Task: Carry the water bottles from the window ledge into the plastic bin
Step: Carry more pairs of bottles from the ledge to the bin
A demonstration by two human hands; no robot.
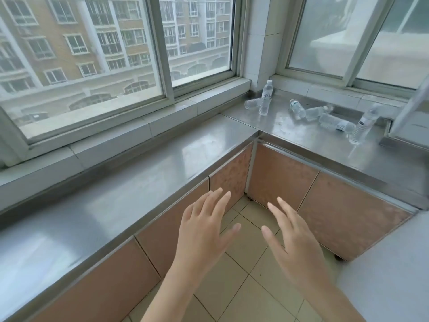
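Note:
Several clear water bottles rest on the steel ledge under the right window. One bottle (266, 97) stands upright in the corner with another (253, 103) lying behind it. Three more lie in a cluster (315, 112), and a last bottle (364, 124) stands tilted at the right. My left hand (204, 231) and my right hand (290, 240) hover low over the floor, palms down, fingers spread, both empty and far from the bottles. No plastic bin is in view.
An L-shaped steel counter (139, 182) runs under two windows, with brown cabinet doors (278, 177) below. Beige floor tiles (243, 275) fill the corner. A pale surface (394, 275) juts in at the lower right. A tilted panel (408, 122) leans at the far right.

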